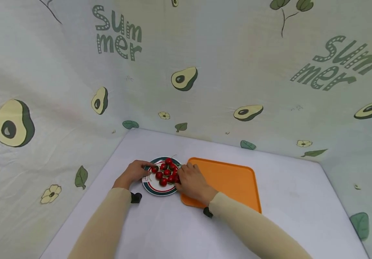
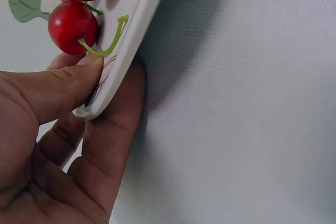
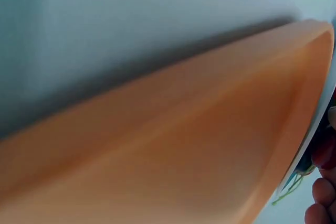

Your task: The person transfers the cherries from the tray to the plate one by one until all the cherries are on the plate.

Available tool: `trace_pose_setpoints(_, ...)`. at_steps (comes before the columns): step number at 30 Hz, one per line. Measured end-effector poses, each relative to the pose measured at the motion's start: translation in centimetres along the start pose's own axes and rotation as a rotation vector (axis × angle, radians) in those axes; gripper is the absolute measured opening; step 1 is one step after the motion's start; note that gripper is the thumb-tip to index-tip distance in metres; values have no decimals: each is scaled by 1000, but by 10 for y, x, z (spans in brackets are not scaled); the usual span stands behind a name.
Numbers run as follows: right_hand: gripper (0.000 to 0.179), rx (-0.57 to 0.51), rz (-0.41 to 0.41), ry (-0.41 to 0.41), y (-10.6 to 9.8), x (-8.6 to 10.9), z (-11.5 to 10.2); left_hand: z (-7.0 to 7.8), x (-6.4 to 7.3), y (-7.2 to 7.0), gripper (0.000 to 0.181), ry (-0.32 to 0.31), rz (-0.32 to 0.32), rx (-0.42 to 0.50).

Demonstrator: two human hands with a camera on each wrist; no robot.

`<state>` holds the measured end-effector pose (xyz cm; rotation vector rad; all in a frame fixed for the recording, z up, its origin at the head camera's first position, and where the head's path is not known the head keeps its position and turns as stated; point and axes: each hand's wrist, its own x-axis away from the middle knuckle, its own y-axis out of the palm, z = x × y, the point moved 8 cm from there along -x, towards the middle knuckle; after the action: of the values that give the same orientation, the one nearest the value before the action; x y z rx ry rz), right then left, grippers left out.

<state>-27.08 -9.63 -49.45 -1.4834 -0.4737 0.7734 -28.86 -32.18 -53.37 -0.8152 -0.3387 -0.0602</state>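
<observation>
A white plate (image 1: 153, 187) with green and red bands holds several red cherries (image 1: 163, 181) with green stems. My left hand (image 1: 134, 172) grips the plate's left rim; the left wrist view shows the thumb (image 2: 79, 85) on top and fingers beneath. A cherry (image 2: 73, 27) with a curved stem lies by that thumb. At the plate's right side, my right hand (image 1: 193, 181) reaches over the rim. In the right wrist view its fingertips (image 3: 324, 190) are curled about a dark red cherry (image 3: 324, 153), mostly cut off by the frame edge.
An orange tray (image 1: 232, 180) lies flat right of the plate, its edge close against the plate, under my right wrist. The white table (image 1: 289, 205) extends to the right and front. Printed cloth walls (image 1: 218, 82) stand behind and at the left.
</observation>
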Motion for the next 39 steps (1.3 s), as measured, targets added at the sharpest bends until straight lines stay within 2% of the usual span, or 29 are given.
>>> trace_pose_setpoints(4, 40, -16, -8, 5, 3, 2, 6, 5, 0, 0, 37, 2, 1, -7)
trace_pose_setpoints(10, 40, -21, 7, -26, 4, 4, 2, 2, 1, 1, 38, -4, 3, -18)
trace_pose_setpoints(23, 42, -19, 16, 1, 6, 4, 2, -6, -2, 2, 38, -35, -2, -1)
trace_pose_setpoints(30, 47, -27, -3, 36, 10, 4, 3, -8, -5, 1, 38, -23, -5, 3)
trace_pose_setpoints(34, 47, -27, 11, 41, 6, 4, 5, -5, -7, -2, 37, -16, 1, -15)
trace_pose_setpoints(39, 45, -25, 54, 44, -8, 10, 16, 1, -8, -8, 38, -27, 16, -24)
